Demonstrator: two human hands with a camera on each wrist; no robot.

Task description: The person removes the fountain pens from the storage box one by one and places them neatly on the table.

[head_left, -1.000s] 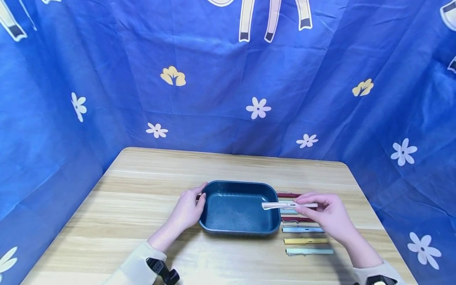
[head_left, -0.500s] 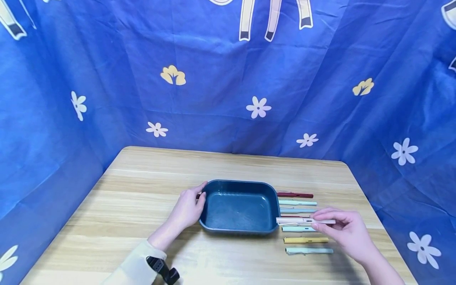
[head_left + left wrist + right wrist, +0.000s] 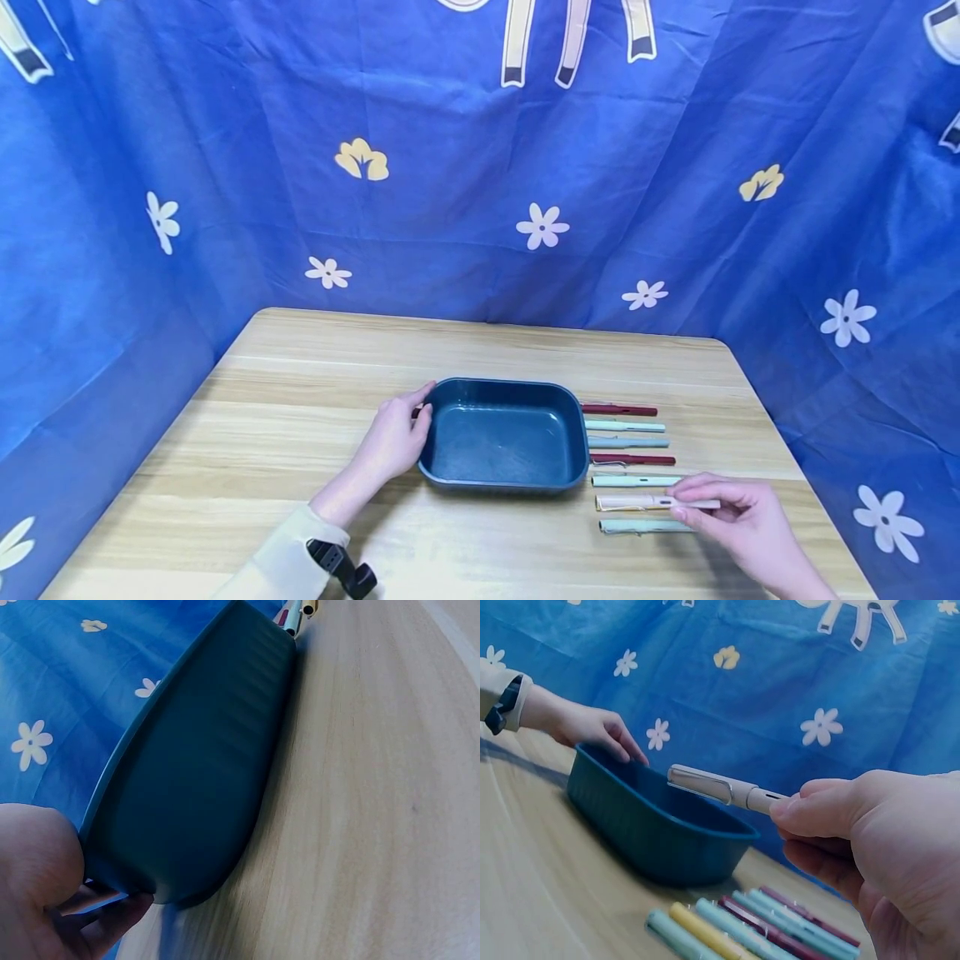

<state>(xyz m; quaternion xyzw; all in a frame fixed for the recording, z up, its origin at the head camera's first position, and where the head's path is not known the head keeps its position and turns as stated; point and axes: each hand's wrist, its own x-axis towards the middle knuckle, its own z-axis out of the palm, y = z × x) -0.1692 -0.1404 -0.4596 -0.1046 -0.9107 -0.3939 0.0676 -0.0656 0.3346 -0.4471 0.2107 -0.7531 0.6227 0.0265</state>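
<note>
A deep teal-blue rectangular box [image 3: 502,450] stands at the middle of the table, nothing lying in it. My left hand [image 3: 393,435] grips its left end, thumb and fingers at the rim and wall. Between thumb and fingertips, my right hand [image 3: 738,521] pinches a white pen [image 3: 626,502] by its barrel, clip end pointing left. That pen is held level above a row of pens, largely covering a yellow pen [image 3: 705,930] in the head view. Also in the row are dark red pens [image 3: 637,460], a light blue pen [image 3: 630,442] and mint pens [image 3: 633,481].
The row of pens lies flat just right of the box, roughly parallel, some tips close to its wall. Wooden table [image 3: 300,400] surrounds them. A blue patterned cloth [image 3: 450,267] hangs behind and along both sides.
My right hand has carried the white pen from over the box's right rim, rightward and toward me, to above the yellow pen. My left hand and the box have stayed put.
</note>
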